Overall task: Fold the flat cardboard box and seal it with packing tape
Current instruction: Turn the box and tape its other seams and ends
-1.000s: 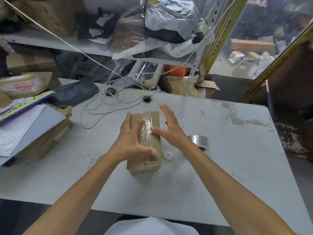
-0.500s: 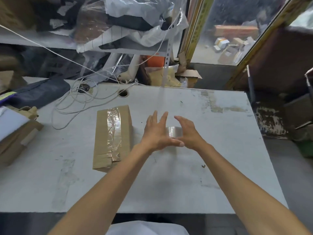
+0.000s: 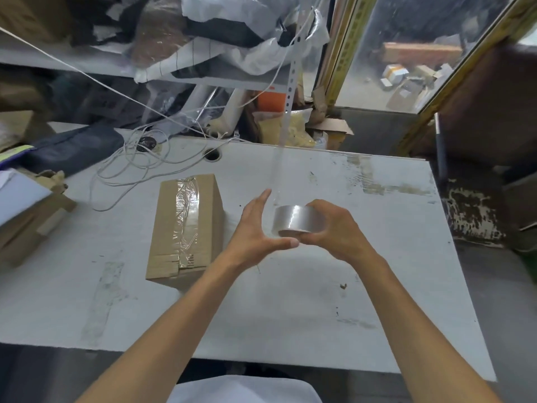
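Note:
A small brown cardboard box (image 3: pixel 186 225) lies closed on the white table (image 3: pixel 290 301), with a strip of clear tape along its top seam. To its right my right hand (image 3: pixel 334 228) grips a roll of clear packing tape (image 3: pixel 296 219) just above the table. My left hand (image 3: pixel 255 228) is beside the roll with straight fingers, its thumb stretched under the roll's near edge. Neither hand touches the box.
Loose white cables (image 3: pixel 139 167) coil behind the box near a cable hole (image 3: pixel 212 155). Stacked cardboard and mailers (image 3: pixel 26 205) sit at the left edge. A cluttered shelf with bags (image 3: pixel 220 39) stands behind the table; a perforated strip (image 3: pixel 290 91) hangs down above the roll.
Both hands left the box and moved right to the tape roll. My right hand has picked the roll up off the table. The view shifted right.

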Available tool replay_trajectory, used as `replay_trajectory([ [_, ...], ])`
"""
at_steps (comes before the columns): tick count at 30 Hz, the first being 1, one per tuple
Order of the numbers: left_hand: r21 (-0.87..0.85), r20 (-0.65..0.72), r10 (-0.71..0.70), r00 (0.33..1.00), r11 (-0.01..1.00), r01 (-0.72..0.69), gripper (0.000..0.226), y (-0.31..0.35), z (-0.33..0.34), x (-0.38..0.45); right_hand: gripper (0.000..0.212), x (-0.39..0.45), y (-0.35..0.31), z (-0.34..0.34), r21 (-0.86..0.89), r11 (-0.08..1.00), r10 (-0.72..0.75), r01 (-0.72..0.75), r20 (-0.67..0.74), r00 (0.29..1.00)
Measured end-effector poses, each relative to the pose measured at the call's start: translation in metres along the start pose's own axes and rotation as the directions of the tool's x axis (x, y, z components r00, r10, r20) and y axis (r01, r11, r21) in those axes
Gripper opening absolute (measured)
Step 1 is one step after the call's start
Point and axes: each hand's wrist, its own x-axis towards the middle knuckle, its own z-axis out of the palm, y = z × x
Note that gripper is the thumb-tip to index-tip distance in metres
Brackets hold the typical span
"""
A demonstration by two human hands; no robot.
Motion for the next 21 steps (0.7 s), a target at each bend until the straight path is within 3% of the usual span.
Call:
replay_trajectory([
  [3, 0.053, 0.071, 0.124, 0.99, 0.99, -0.128, 0.077, 0.018, -0.015, 0.001, 0.045, -0.007, -0.019, -0.006, -0.001, 0.998, -0.065, 0.065, 0.032, 0.997],
  [6, -0.061, 0.056, 0.178, 0.982, 0.983, -0.174, 0.055, 0.026, -0.036, -0.004, 0.061, -0.005, -0.036, -0.009, 0.032, 0.987, -0.157, 0.157, 0.011, 0.988],
  [8, -0.138, 0.038, 0.2, 0.979, 0.971, -0.194, 0.051, 0.028, -0.053, -0.009, 0.077, -0.001, -0.045, -0.011, 0.13, 0.973, -0.193, 0.193, -0.012, 0.981],
  [10, -0.234, 0.014, 0.214, 0.977, 0.951, -0.205, 0.05, 0.027, -0.073, -0.016, 0.08, 0.006, -0.055, -0.009, 0.226, 0.954, -0.2, 0.198, -0.012, 0.98],
  [12, -0.337, -0.026, 0.221, 0.975, 0.916, -0.217, 0.051, 0.023, -0.092, -0.026, 0.064, 0.012, -0.068, -0.002, 0.313, 0.927, -0.218, 0.206, 0.003, 0.976],
  [14, -0.409, -0.047, 0.205, 0.978, 0.889, -0.206, 0.067, 0.016, -0.108, -0.037, 0.048, 0.019, -0.085, 0.01, 0.37, 0.903, -0.235, 0.217, 0.004, 0.972],
  [16, -0.41, -0.063, 0.191, 0.98, 0.89, -0.2, 0.08, 0.009, -0.125, -0.046, 0.046, 0.025, -0.103, 0.024, 0.381, 0.896, -0.245, 0.228, -0.004, 0.97],
  [21, -0.335, -0.162, 0.18, 0.97, 0.915, -0.225, 0.074, 0.006, -0.161, -0.063, 0.044, 0.04, -0.147, 0.05, 0.259, 0.926, -0.286, 0.275, 0.006, 0.958],
])
